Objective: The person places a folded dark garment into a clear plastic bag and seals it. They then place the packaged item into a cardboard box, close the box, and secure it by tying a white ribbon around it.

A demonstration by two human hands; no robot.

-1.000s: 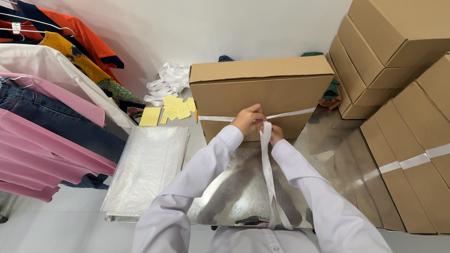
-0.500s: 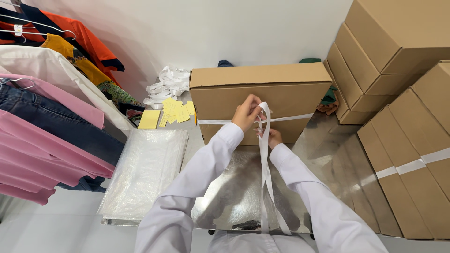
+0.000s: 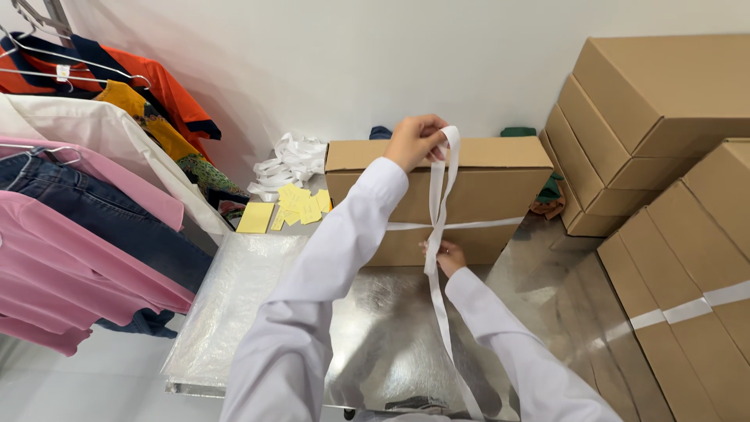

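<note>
- Brown corrugated cardboard, a flat rectangular box (image 3: 476,195), stands on edge at the far end of a shiny metal worktop (image 3: 391,328), a white flat ribbon (image 3: 434,234) banded across its front face.
- The left hand (image 3: 416,141), raised above the box's top edge, has its fingers closed on the ribbon's upper end, pulling it up and over.
- The right hand (image 3: 447,256) sits low against the box's front, at the crossing of the ribbon; its fingers look curled onto the band, though the exact grip is hard to tell. A loose tail runs down toward the worktop's near edge.
- Risk, as judged here: if the lower hand lets go, the crossing could slacken and the band slide off line; a hard upward pull could tip the standing box forward.
- Nearby: yellow paper slips (image 3: 293,207) and a heap of white ribbon (image 3: 291,160) at the far left corner, a clear plastic bag (image 3: 234,305) along the left edge, hanging garments (image 3: 86,227), stacked cardboard cartons (image 3: 664,156) at right.
</note>
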